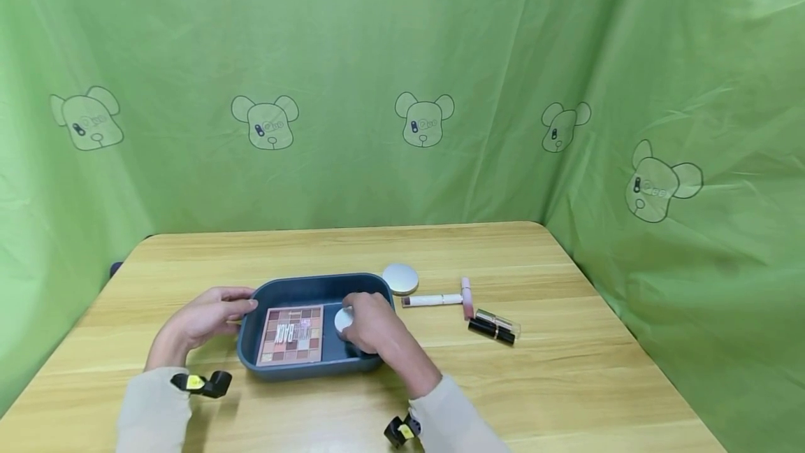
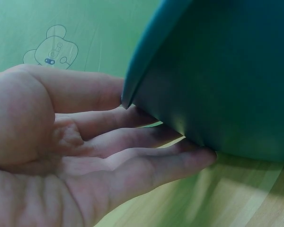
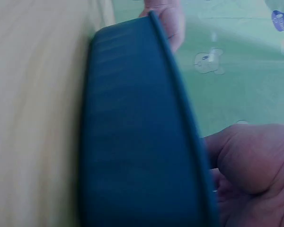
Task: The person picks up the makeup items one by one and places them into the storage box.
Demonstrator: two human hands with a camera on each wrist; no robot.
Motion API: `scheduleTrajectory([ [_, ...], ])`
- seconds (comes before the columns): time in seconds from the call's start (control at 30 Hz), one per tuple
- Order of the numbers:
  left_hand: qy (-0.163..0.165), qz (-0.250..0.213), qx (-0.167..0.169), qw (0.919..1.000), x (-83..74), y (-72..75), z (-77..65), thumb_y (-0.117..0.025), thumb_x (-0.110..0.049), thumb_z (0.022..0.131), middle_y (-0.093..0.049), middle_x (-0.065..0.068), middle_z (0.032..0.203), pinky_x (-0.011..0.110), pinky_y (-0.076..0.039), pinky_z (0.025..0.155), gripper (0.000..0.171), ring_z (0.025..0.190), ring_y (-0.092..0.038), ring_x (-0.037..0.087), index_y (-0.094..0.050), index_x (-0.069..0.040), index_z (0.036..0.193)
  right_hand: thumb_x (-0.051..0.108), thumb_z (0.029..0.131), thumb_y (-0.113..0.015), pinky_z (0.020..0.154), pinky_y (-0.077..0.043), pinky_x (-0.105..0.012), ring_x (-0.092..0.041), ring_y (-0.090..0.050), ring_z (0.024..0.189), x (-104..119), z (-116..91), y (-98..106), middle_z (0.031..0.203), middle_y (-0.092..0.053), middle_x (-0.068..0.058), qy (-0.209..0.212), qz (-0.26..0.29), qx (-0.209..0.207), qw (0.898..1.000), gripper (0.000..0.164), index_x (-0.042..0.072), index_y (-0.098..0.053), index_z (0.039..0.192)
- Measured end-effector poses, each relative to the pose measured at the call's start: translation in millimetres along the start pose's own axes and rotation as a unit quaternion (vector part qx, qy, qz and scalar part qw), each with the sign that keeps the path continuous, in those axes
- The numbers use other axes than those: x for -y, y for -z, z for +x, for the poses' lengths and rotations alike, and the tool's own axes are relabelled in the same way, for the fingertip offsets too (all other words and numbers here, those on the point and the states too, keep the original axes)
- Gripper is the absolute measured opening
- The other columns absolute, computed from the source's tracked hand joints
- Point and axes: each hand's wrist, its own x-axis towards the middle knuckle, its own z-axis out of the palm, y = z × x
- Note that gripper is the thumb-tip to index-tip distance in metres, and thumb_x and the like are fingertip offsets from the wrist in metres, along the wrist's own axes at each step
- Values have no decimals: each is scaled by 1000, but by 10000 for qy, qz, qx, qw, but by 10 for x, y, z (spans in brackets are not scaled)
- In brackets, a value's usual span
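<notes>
My left hand (image 1: 210,314) holds the left end of a dark blue tray (image 1: 314,371), its thumb at the rim and the other fingers along the outer wall, as the left wrist view shows. Inside, on the left, lies a pinkish eyeshadow palette (image 1: 291,335) with a grid of colours and white lettering. Reaching over the right half, my right hand (image 1: 371,320) grips a round white disc-shaped item (image 1: 343,321) low in the tray. Its right part is hidden by the fingers. In the right wrist view, the tray's front wall (image 3: 137,123) covers most of that hand's fingers.
A silver round compact (image 1: 400,279) lies by the tray's back right corner. Further right are a white slim tube (image 1: 432,300), a pink lip gloss tube (image 1: 467,298), a black lipstick (image 1: 491,331) and a clear-capped lipstick (image 1: 498,321). Green curtains (image 1: 352,180) stand behind the wooden table (image 1: 534,397).
</notes>
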Motion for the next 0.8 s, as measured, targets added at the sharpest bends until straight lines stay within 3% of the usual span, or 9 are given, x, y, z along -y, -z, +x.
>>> scheduleTrajectory([
  [0.2, 37, 6, -42, 10000, 1, 14, 15, -55, -18, 104, -52, 34, 142, 47, -55, 104, 58, 127, -58, 35, -36, 18, 145, 21, 88, -78, 74, -53, -27, -18, -58, 91, 79, -88, 98, 128, -69, -8, -235, -608, 696, 9954, 47, 11, -68, 132],
  [0.3, 43, 26, -43, 10000, -3, 16, 12, -55, -19, 104, -52, 34, 142, 47, -55, 104, 59, 127, -59, 34, -36, 18, 145, 25, 88, -77, 88, -55, -29, -16, -59, 102, 107, -118, 108, 137, -66, -8, -271, -763, 851, 9931, 49, 11, -67, 134],
  [0.43, 36, 30, -43, 10000, -2, 10, 10, -55, -19, 103, -52, 34, 142, 47, -55, 104, 59, 127, -58, 35, -36, 18, 145, 24, 96, -66, 96, -54, -32, -16, -59, 108, 135, -121, 89, 142, -62, -7, -305, -748, 921, 9925, 44, 11, -64, 138],
  [0.6, 22, 8, -32, 10000, -2, 1, 8, -55, -18, 103, -51, 35, 143, 48, -54, 105, 59, 130, -56, 38, -36, 18, 146, 16, 100, -54, 90, -53, -30, -17, -56, 107, 151, -84, 36, 147, -58, -6, -415, -784, 1019, 9908, 44, 14, -58, 144],
  [0.8, 24, 20, -36, 10000, -5, -1, 7, -54, -18, 103, -51, 35, 143, 48, -54, 105, 59, 130, -56, 38, -36, 19, 146, 12, 100, -55, 79, -52, -31, -21, -56, 100, 138, -54, -22, 147, -58, -8, -506, -477, 908, 9934, 47, 14, -55, 147],
])
